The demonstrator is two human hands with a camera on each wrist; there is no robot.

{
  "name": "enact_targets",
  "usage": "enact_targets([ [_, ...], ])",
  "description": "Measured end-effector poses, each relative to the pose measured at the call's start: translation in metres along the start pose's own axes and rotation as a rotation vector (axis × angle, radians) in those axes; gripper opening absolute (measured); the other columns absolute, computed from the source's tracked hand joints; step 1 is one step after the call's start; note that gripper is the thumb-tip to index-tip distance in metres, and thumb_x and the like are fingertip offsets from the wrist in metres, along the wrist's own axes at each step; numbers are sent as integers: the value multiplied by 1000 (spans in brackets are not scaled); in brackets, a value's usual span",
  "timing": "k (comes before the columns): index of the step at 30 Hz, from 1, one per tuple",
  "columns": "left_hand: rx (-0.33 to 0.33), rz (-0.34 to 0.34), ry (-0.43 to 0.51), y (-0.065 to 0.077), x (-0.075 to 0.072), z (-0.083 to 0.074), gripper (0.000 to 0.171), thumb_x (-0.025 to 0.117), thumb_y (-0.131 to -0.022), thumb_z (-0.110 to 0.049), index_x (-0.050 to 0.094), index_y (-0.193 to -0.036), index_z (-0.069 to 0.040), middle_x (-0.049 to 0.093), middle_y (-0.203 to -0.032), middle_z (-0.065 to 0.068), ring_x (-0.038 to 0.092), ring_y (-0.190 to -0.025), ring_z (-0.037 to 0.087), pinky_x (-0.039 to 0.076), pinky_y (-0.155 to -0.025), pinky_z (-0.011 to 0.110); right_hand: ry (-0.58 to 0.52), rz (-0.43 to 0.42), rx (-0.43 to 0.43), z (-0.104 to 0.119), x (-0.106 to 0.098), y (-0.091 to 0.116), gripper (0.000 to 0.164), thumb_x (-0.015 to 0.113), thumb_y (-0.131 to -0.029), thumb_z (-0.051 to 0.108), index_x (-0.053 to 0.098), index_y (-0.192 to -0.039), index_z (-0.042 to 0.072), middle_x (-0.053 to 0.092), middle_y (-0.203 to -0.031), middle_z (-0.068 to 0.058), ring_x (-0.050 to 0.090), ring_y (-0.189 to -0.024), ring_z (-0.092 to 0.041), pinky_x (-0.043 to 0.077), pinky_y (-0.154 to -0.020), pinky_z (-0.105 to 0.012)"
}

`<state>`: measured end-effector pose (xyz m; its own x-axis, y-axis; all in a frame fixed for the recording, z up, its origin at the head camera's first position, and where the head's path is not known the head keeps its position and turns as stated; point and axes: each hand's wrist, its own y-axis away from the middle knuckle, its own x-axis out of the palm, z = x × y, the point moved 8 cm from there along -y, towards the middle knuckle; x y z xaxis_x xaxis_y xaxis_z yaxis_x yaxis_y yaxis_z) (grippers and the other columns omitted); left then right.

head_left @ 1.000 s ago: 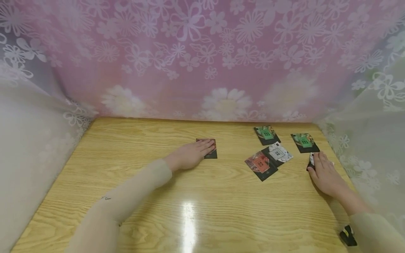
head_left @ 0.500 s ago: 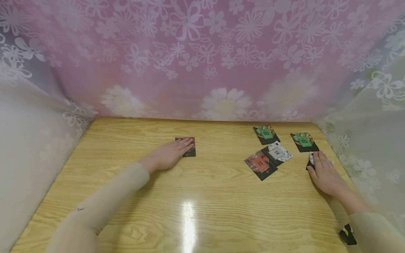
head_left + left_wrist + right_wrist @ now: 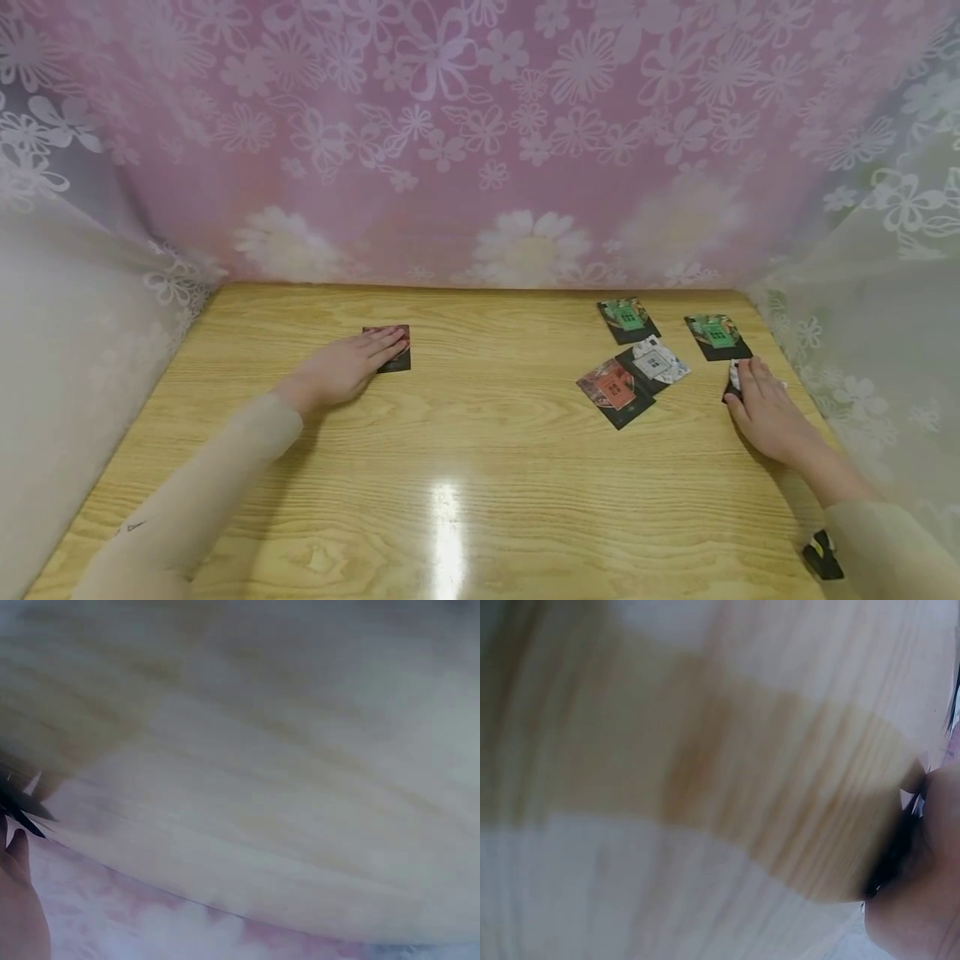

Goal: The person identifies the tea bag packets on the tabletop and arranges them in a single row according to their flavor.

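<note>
Head view: left hand point(image 3: 341, 367) flat on red card point(image 3: 402, 358), right hand point(image 3: 772, 421) flat on white card point(image 3: 733, 383), well apart, possible slip from light pressure.

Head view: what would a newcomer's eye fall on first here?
Probably the pink flowered cloth hanging behind the wooden table. Next, perhaps, the vivid green squares near the table's back right, with a red square and a white square meeting nearby. Then the outstretched arms: the left hand rests on a dark red square left of centre, the right hand on a partly hidden square at far right.
</note>
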<state>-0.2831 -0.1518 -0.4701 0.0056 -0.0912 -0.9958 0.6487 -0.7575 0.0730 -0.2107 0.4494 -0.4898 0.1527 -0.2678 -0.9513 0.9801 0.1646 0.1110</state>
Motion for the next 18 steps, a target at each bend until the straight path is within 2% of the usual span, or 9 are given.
enact_targets([
  [6, -3, 8, -3, 22, -6, 12, 55, 43, -114, -14, 33, -167, -4, 29, -175, 15, 31, -162, 34, 34, -132, 51, -9, -1, 0, -2, 2, -1, 72, 23, -119, 30, -4, -159, -23, -7, -162, -51, -8, -155, -64, -4, -128, -75],
  [10, -13, 25, -35, 33, -4, 22, 55, 41, -114, -14, 31, -168, -5, 28, -176, 15, 31, -162, 33, 33, -133, 50, 3, -6, -8, 0, 0, -1, 71, 23, -119, 29, -4, -159, -23, -7, -162, -52, -7, -155, -64, -4, -129, -74],
  [14, -26, 14, -56, 40, -1, 30, 56, 44, -113, -17, 32, -167, -4, 31, -174, 17, 33, -161, 35, 34, -132, 51, 5, -10, -8, 1, -1, 0, 71, 23, -119, 29, -4, -159, -23, -6, -162, -52, -7, -155, -64, -4, -129, -74],
  [18, -57, -3, -92, 40, -5, 29, 60, 51, -112, -21, 35, -165, 1, 35, -171, 21, 36, -159, 38, 34, -132, 52, 0, -5, -2, 1, 0, 0, 71, 23, -119, 29, -4, -160, -22, -7, -162, -51, -8, -155, -64, -5, -129, -74],
])
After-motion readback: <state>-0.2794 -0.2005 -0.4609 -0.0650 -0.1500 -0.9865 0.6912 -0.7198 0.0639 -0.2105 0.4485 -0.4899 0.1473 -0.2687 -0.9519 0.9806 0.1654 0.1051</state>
